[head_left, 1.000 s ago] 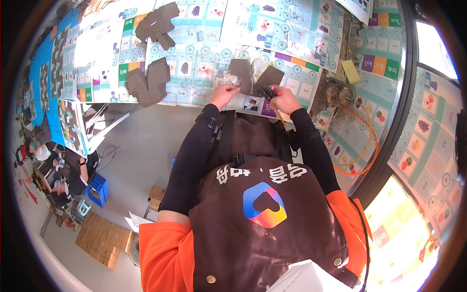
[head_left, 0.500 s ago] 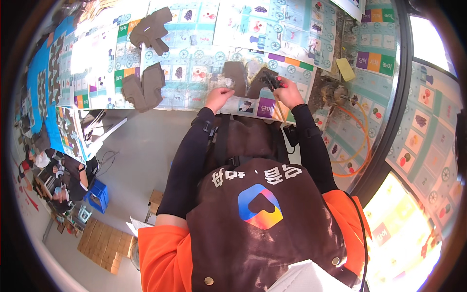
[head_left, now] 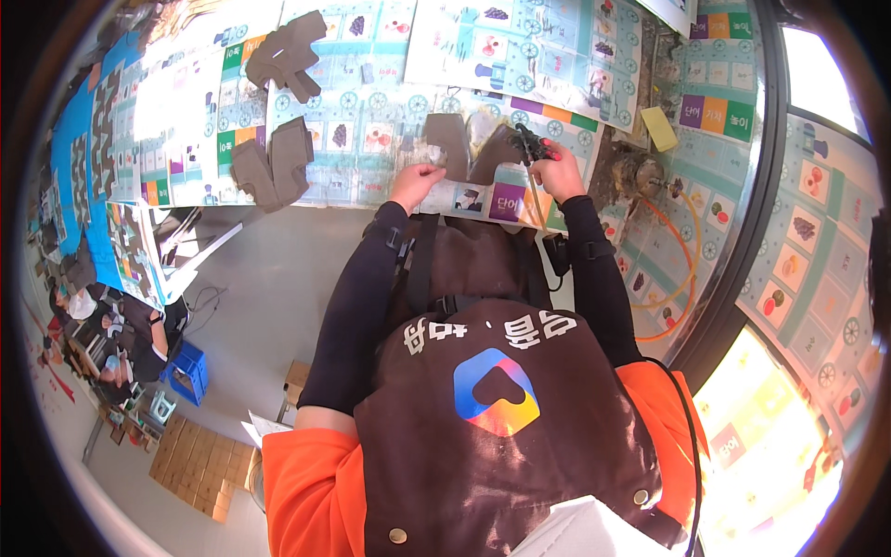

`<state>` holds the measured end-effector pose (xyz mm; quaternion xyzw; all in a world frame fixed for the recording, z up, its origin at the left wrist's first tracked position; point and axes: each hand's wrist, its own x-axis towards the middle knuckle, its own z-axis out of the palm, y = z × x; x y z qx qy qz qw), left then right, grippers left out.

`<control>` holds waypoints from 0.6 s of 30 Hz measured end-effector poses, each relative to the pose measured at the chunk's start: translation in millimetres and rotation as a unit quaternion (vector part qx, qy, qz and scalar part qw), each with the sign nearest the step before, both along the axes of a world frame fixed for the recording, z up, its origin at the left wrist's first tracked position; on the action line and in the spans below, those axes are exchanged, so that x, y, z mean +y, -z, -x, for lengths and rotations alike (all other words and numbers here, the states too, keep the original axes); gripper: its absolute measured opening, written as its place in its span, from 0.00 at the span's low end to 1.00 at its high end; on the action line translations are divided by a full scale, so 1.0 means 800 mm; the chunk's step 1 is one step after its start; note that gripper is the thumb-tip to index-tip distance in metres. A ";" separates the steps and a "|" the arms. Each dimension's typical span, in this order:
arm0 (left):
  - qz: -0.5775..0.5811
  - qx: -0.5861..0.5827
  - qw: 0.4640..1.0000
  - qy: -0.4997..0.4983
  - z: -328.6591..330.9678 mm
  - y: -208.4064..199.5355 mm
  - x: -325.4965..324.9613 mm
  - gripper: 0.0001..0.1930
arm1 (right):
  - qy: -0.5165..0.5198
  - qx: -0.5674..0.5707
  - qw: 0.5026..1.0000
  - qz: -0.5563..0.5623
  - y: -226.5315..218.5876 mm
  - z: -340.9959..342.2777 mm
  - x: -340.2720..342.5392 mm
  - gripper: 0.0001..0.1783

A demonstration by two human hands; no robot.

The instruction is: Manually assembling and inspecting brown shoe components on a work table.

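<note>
A grey-brown V-shaped cut piece (head_left: 449, 139) lies flat on the printed sheet near the table's front edge. My left hand (head_left: 418, 186) pinches its lower left edge between thumb and fingers. My right hand (head_left: 560, 174) is wrapped round a small black-and-red spray gun (head_left: 531, 147), from which a thin tan hose hangs down past the table edge. The gun's front end is by the tip of the piece's right arm; whether it touches is hard to tell. Two stacks of similar grey-brown pieces lie to the left, one near (head_left: 269, 167) and one farther back (head_left: 290, 58).
Printed sheets (head_left: 524, 46) cover the table. On the right are a yellow pad (head_left: 659, 129), a grimy round metal fitting (head_left: 639, 176) and a coiled orange hose (head_left: 691, 278). Blue sheeting (head_left: 104, 251) with more pieces is at far left. Other people sit at lower left beside a blue crate (head_left: 188, 373).
My right hand has shifted slightly right with the spray gun, whose front end has swung up along the piece's right arm. My left hand keeps its pinch in nearly the same place.
</note>
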<state>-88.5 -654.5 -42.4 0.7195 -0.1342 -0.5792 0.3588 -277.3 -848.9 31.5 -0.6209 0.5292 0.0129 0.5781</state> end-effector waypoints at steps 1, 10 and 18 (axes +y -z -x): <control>0.003 -0.002 1.000 -0.001 0.000 0.000 0.000 0.14 | -0.001 0.000 1.000 -0.001 -0.006 -0.002 0.002 0.30; 0.021 -0.016 0.999 -0.017 0.004 0.003 0.002 0.14 | -0.025 -0.034 0.995 -0.090 -0.020 -0.005 0.024 0.21; 0.022 -0.007 0.999 -0.033 0.007 0.007 0.004 0.14 | -0.053 -0.033 0.990 -0.123 -0.031 -0.005 0.042 0.17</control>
